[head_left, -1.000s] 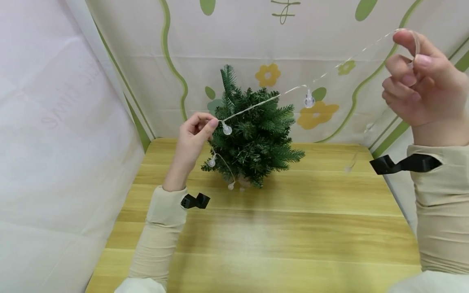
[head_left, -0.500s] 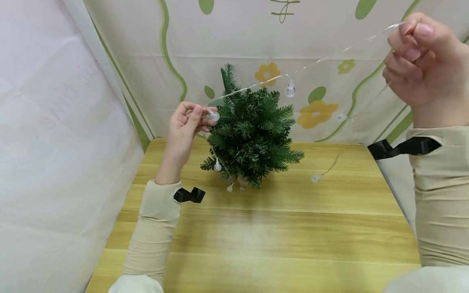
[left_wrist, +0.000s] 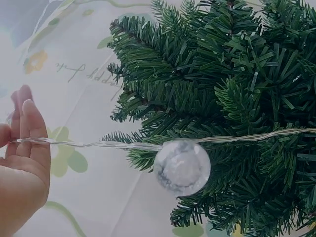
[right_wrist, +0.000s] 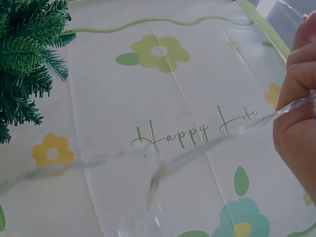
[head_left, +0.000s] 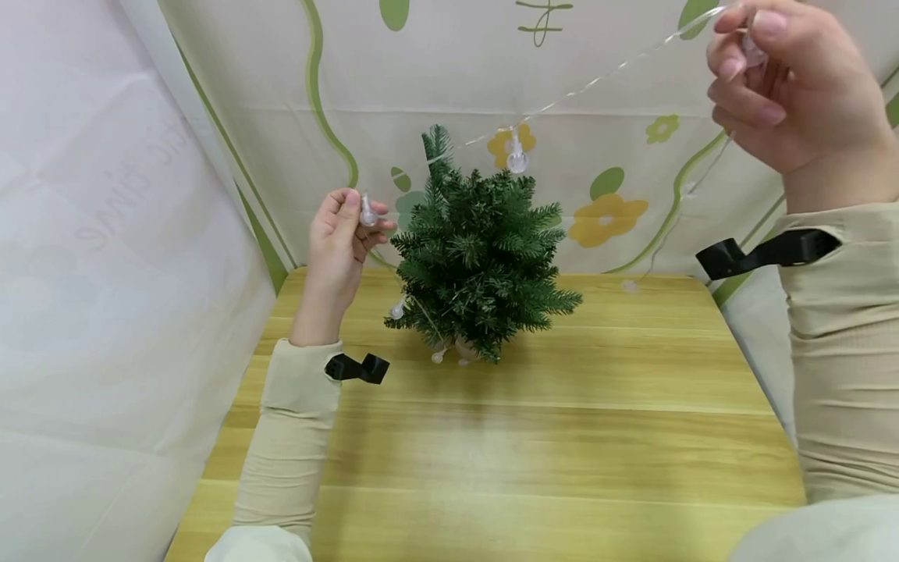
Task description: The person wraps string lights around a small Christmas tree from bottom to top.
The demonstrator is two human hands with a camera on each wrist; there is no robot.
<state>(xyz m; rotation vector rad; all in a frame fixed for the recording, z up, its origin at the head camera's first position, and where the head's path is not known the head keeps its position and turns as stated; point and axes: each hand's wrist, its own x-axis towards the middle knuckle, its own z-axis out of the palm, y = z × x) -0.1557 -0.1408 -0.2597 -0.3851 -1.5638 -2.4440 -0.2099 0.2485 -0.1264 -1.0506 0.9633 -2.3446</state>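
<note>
A string of clear bulb lights (head_left: 597, 80) stretches behind and above a small green artificial Christmas tree (head_left: 485, 257). My left hand (head_left: 333, 250), left of the tree, pinches the wire beside a round bulb (head_left: 368, 212); the left wrist view shows a bulb (left_wrist: 182, 168) hanging in front of the branches. My right hand (head_left: 801, 94), high on the right, grips the wire, with a bulb (head_left: 754, 51) partly hidden among its fingers. Between the hands hangs another bulb (head_left: 517, 158). In the right wrist view the wire is blurred and my right hand (right_wrist: 298, 108) shows at the edge.
The tree stands at the back of a wooden table (head_left: 492, 453). More wire hangs near the tree's lower left, with a bulb (head_left: 398, 309) on it. A loose strand dangles below my right hand. A printed cloth (head_left: 597, 39) forms the back wall.
My left hand has moved left and slightly up. My right hand has risen, drawing the wire higher. The middle bulb has shifted left and up, and the dangling strand has swung.
</note>
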